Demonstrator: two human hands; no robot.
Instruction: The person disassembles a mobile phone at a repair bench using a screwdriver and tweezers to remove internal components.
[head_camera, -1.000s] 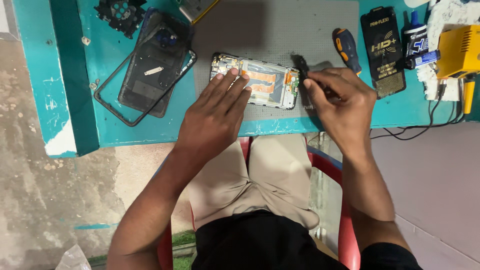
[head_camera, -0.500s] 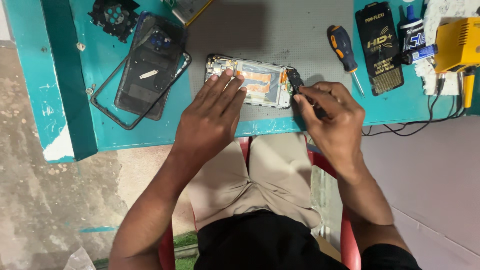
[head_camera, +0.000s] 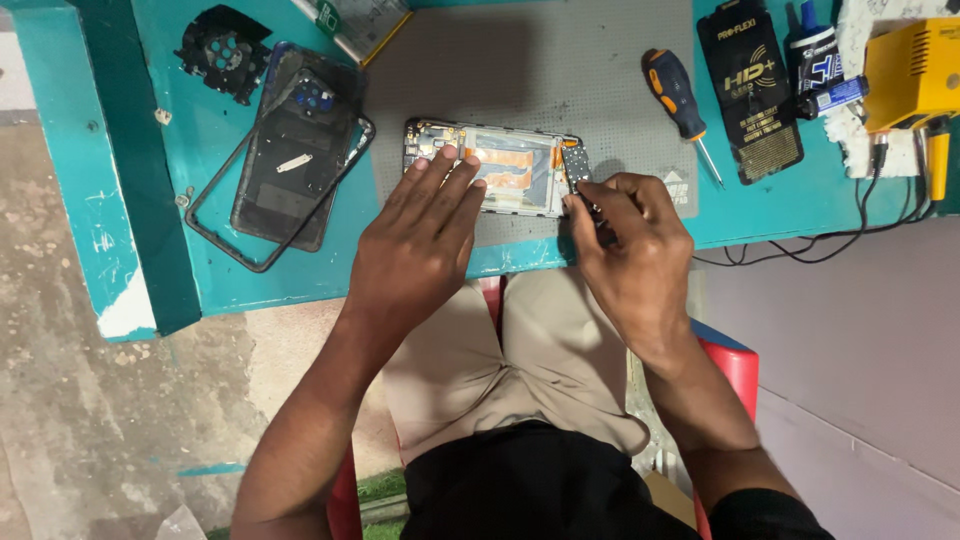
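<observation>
Since a second ago, little is changed beyond a camera shift. An opened phone (head_camera: 490, 168) is pinned flat on the counter (head_camera: 215, 270) by the left hand (head_camera: 418, 245); a small circuit board (head_camera: 577, 166) is pinched in the right hand's (head_camera: 628, 250) fingers at the phone's end. Back cover (head_camera: 292, 150) is already off; reassembly remains.

Both forearms are bare, no watch, no rings on the left hand (head_camera: 415, 250) or the right hand (head_camera: 630, 250). A black top covers the torso, a dark sleeve edge shows at right, beige trousers below.
</observation>
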